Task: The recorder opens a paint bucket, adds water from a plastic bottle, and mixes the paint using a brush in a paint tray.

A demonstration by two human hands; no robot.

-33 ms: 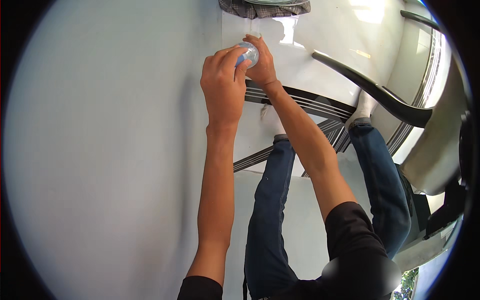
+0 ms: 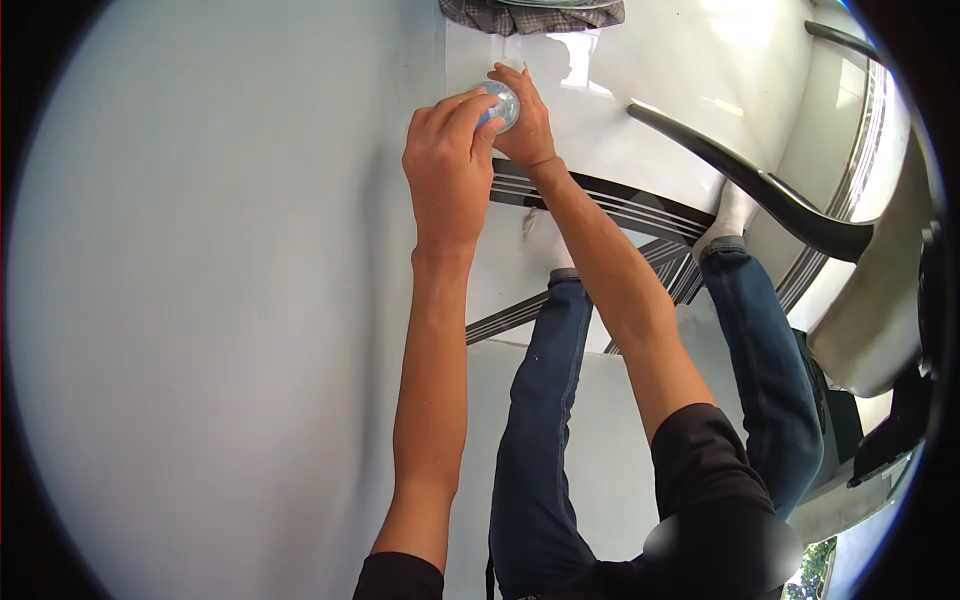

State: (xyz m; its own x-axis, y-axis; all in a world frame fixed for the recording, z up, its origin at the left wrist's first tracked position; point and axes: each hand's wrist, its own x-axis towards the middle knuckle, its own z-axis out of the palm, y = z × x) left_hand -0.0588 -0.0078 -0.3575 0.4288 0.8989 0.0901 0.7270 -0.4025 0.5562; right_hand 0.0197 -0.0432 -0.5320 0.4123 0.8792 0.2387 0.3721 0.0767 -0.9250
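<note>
My left hand point(image 2: 446, 140) is closed round a clear plastic bottle point(image 2: 507, 101), fingers over its top and left side and thumb on the near side. The rounded clear end of the bottle faces me, with some blue on it beside my fingers. Right up against the bottle's right side is my right hand point(image 2: 530, 125), partly behind it. Its visible fingers reach out past the far side of the bottle, apart from each other. The bottle and left hand hide the rest of the right hand.
A plain pale wall point(image 2: 200, 300) rises close on the left. Ahead lies a dark checked cloth point(image 2: 475, 15) with a rounded pale item on it. A black chair arm point(image 2: 730, 165) curves in from the right. Black striped bands point(image 2: 610, 198) cross the glossy white floor point(image 2: 680, 70).
Almost nothing differs. Both hands and the bottle have shifted very slightly in the picture, together with the surroundings.
</note>
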